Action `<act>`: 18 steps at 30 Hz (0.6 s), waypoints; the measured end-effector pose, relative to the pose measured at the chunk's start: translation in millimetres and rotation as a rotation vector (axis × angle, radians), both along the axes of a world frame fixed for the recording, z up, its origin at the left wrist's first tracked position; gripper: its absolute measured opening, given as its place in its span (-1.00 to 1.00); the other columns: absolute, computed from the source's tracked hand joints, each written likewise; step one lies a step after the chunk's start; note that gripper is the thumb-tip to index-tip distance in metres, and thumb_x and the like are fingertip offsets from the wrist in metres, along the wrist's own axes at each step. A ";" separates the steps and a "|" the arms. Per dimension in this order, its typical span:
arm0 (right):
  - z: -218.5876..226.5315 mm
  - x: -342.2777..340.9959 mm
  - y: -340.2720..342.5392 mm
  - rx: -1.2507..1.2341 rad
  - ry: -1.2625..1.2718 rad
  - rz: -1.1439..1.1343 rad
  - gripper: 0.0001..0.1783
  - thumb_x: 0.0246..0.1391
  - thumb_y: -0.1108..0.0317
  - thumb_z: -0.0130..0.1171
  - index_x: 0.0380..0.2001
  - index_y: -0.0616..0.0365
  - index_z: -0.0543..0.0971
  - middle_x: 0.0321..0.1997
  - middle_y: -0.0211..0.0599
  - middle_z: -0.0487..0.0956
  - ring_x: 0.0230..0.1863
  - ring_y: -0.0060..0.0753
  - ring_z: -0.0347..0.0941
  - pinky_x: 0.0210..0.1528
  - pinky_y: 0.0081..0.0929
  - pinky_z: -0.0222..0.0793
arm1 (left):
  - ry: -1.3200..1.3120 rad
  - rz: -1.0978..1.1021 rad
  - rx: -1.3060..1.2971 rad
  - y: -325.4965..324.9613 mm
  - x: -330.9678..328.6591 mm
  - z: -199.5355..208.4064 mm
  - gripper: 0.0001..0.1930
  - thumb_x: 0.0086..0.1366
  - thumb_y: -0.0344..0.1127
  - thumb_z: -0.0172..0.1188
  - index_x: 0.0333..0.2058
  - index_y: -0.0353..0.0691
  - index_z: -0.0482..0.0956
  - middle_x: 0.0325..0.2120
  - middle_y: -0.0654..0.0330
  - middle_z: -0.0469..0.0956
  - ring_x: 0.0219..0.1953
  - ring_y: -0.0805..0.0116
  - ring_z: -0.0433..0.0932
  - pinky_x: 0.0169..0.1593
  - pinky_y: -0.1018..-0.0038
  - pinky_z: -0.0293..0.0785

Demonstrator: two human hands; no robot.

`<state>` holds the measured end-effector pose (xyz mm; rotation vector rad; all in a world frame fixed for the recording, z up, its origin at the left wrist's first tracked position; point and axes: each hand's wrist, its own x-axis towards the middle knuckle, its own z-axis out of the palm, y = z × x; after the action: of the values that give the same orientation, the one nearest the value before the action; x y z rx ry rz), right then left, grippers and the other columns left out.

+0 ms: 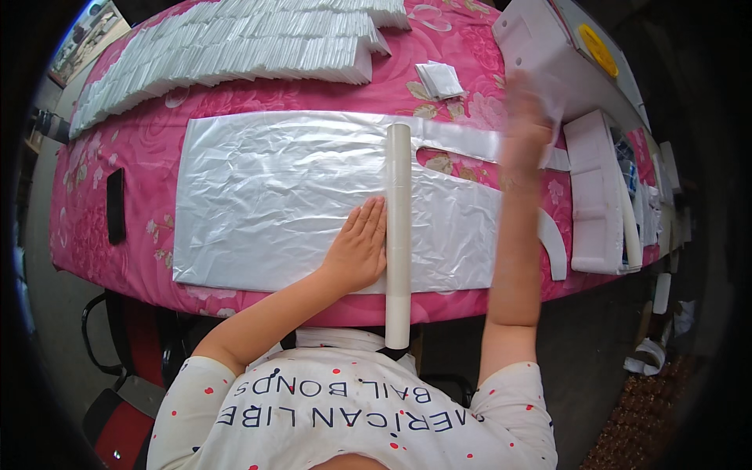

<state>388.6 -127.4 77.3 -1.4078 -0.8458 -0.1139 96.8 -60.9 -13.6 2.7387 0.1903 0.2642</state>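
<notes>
A stack of shiny white plastic sheets (266,196), cut like aprons with a neck opening and straps at the right, lies flat in front of me. Across it, pointing toward my body, rests a long pale tube (399,235) whose near end sticks out past the table edge. My left hand (356,247) lies flat on the plastic, fingers stretched out and together, its side against the tube. Over the right end of the sheets, my right hand (529,121) is reaching far out, smeared by motion. Something translucent seems to blur beside it; whether it is held is unclear.
Rows of folded white packets (235,51) fill the far left of the pink flowered tablecloth (141,211). A small packet pile (440,81) lies far centre. White foam boxes (587,196) stand at right, a yellow oval object (598,51) behind. A black phone-like slab (116,206) is at left.
</notes>
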 end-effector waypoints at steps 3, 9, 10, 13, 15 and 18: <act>-34.8 -135.2 88.8 -0.069 0.222 0.253 -0.63 0.14 0.39 -0.10 0.01 0.25 0.38 0.02 -0.10 0.41 0.03 -0.28 0.36 0.07 -0.37 0.26 | -0.082 0.001 -0.018 1.5 -1.7 -4.7 -0.37 0.15 -0.27 -0.18 0.15 -0.55 0.04 0.22 -0.20 0.00 0.30 -0.03 -0.07 0.31 0.19 -0.18; -91.0 -307.1 181.4 -0.408 -0.083 0.668 -0.59 0.08 0.42 -0.05 0.03 0.25 0.38 -0.02 0.05 0.45 0.07 -0.10 0.34 0.13 -0.27 0.17 | -0.154 0.043 0.100 0.7 1.5 -28.4 -0.39 0.16 -0.27 -0.16 0.14 -0.55 0.07 0.22 -0.19 -0.01 0.30 -0.01 -0.05 0.29 0.15 -0.15; -97.2 -316.2 189.7 -0.478 -0.166 0.715 -0.57 0.06 0.42 -0.04 0.05 0.24 0.37 0.03 0.03 0.42 0.14 -0.05 0.27 0.18 -0.20 0.12 | -0.136 0.031 0.079 -1.3 3.4 -27.1 -0.39 0.16 -0.26 -0.17 0.14 -0.55 0.08 0.22 -0.20 -0.01 0.30 -0.01 -0.07 0.30 0.15 -0.16; -99.2 -340.5 192.9 -0.618 -0.383 0.637 -0.51 0.04 0.36 0.00 0.08 0.23 0.33 0.17 0.03 0.29 0.26 0.00 0.09 0.27 -0.14 -0.04 | -0.089 0.010 0.041 -2.2 2.8 -19.5 -0.38 0.16 -0.25 -0.17 0.14 -0.56 0.08 0.22 -0.20 -0.02 0.31 -0.01 -0.11 0.31 0.16 -0.21; -90.6 -346.8 187.6 -0.707 -0.332 0.765 -0.43 0.03 0.30 0.02 0.12 0.25 0.26 0.23 0.10 0.18 0.30 0.06 -0.02 0.29 -0.12 -0.12 | -0.067 -0.009 0.043 -1.1 1.3 -16.0 -0.37 0.15 -0.24 -0.18 0.14 -0.56 0.06 0.21 -0.21 -0.02 0.31 -0.02 -0.13 0.31 0.16 -0.24; -61.0 -345.9 164.8 -0.725 -0.246 0.885 -0.34 0.01 0.21 0.07 0.16 0.26 0.20 0.27 0.18 0.08 0.32 0.13 -0.10 0.30 -0.11 -0.16 | -0.079 0.035 -0.012 0.8 -0.5 -19.5 -0.35 0.13 -0.28 -0.13 0.15 -0.57 0.02 0.22 -0.22 -0.05 0.31 -0.05 -0.13 0.32 0.16 -0.25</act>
<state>42.7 37.4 16.2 -1.5492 -1.7586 0.7786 96.3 -60.1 -33.1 2.7095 0.2176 0.3789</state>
